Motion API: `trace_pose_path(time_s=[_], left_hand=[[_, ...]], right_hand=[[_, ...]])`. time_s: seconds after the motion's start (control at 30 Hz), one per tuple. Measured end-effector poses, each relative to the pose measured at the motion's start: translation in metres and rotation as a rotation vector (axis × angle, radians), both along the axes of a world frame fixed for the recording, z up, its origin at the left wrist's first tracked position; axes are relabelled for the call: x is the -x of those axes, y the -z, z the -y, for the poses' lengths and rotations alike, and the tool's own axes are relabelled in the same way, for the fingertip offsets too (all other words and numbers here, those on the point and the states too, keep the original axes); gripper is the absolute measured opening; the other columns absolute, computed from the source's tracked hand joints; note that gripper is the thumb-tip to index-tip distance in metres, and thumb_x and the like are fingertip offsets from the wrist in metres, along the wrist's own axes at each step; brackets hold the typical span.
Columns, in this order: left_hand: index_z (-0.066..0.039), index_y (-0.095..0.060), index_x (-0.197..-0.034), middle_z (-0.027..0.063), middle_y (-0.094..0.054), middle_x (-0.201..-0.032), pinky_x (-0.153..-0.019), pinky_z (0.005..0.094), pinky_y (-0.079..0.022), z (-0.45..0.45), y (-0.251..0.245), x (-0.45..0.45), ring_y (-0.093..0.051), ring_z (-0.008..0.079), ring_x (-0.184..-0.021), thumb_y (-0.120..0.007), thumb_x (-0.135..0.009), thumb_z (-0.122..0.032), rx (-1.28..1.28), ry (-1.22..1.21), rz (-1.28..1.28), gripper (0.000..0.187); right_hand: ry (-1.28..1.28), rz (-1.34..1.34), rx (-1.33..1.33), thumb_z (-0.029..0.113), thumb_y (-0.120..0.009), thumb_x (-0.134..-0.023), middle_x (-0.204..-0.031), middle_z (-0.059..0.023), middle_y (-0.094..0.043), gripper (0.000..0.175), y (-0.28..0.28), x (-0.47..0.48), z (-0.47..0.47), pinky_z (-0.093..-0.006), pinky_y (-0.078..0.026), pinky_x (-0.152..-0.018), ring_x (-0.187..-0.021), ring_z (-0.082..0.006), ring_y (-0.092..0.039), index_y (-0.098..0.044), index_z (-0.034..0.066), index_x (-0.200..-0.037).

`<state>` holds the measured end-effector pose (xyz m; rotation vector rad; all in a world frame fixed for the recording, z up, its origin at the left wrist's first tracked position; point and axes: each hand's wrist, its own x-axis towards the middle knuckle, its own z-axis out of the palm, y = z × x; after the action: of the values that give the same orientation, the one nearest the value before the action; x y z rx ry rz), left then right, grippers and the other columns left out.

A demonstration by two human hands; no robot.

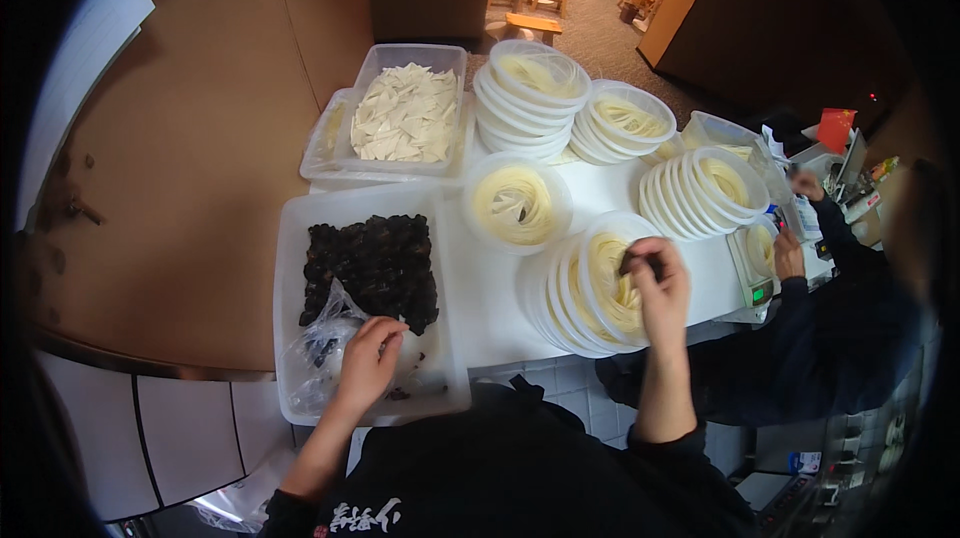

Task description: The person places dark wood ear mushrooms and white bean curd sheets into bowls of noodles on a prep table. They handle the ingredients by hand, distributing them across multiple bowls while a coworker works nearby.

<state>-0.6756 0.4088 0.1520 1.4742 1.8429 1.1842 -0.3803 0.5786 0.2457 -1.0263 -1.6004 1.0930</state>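
Note:
My right hand pinches a dark piece, apparently wood ear fungus, over the top bowl of a tilted stack of white plastic bowls holding pale noodles. My left hand is inside a translucent white bin, fingertips at the near edge of a dark fungus slab. Its fingers are bent together; whether they hold anything is hidden. Beside that hand lies a crumpled clear plastic bag. Between bin and stack sits a single bowl of noodles topped with white pieces and one dark piece.
Behind the bin stands a tub of pale flat triangular pieces. More noodle bowls are stacked at the back and right. At right, a co-worker's hand is by a bowl on a digital scale.

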Motion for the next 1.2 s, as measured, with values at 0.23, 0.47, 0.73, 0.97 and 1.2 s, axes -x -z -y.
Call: trace_pose_path(time_s=[0.23, 0.47, 0.73, 0.97, 1.2], left_hand=[[-0.003, -0.058, -0.095, 0.0128, -0.059, -0.093, -0.076, 0.0368, -0.046, 0.028, -0.016, 0.031, -0.057, 0.0305, -0.089, -0.063, -0.076, -0.007, 0.032, -0.11, -0.342, 0.021], [-0.006, -0.061, -0.09, 0.0122, -0.061, -0.091, -0.078, 0.0383, -0.046, 0.092, -0.021, 0.04, -0.056, 0.032, -0.089, -0.066, -0.072, -0.017, 0.404, 0.099, -0.485, 0.022], [-0.005, -0.059, -0.081, 0.0091, -0.057, -0.078, -0.074, 0.0376, -0.045, 0.106, -0.028, 0.015, -0.056, 0.0291, -0.081, -0.06, -0.073, -0.007, 0.162, 0.157, -0.453, 0.008], [-0.006, -0.058, -0.083, 0.0076, -0.058, -0.08, -0.073, 0.0357, -0.047, 0.117, -0.05, 0.009, -0.056, 0.0284, -0.081, -0.063, -0.072, -0.006, 0.134, 0.301, -0.251, 0.012], [-0.006, -0.058, -0.09, 0.0097, -0.057, -0.083, -0.07, 0.0369, -0.047, 0.115, -0.056, -0.001, -0.055, 0.0284, -0.079, -0.063, -0.075, -0.012, -0.034, 0.386, -0.169, 0.017]], right_hand=[[0.134, 0.659, -0.415, -0.003, -0.057, -0.076, -0.094, -0.0159, -0.06, 0.027, -0.006, -0.025, 0.0, -0.0314, -0.044, -0.08, -0.089, -0.0292, -0.058, -0.056, -0.003, -0.103], [-0.497, 0.254, -0.08, 0.001, -0.065, -0.073, -0.079, -0.0075, -0.059, 0.014, -0.012, 0.055, 0.048, -0.0258, -0.044, -0.069, -0.073, -0.0159, -0.057, -0.063, 0.0015, -0.087], [-1.232, 0.387, -0.212, 0.012, -0.049, -0.084, -0.094, -0.0145, -0.06, 0.019, 0.1, 0.224, 0.1, -0.0375, -0.045, -0.077, -0.09, -0.0314, -0.056, -0.061, 0.0031, -0.096], [-1.124, 0.879, -0.643, 0.017, -0.054, -0.077, -0.104, -0.0167, -0.056, 0.027, 0.156, 0.268, 0.113, -0.0391, -0.046, -0.082, -0.102, -0.0301, -0.052, -0.06, 0.0038, -0.1], [-1.01, 1.026, -0.595, 0.026, -0.057, -0.075, -0.103, -0.0172, -0.056, 0.029, 0.168, 0.279, 0.126, -0.0394, -0.047, -0.078, -0.096, -0.0313, -0.055, -0.062, 0.0033, -0.092]])
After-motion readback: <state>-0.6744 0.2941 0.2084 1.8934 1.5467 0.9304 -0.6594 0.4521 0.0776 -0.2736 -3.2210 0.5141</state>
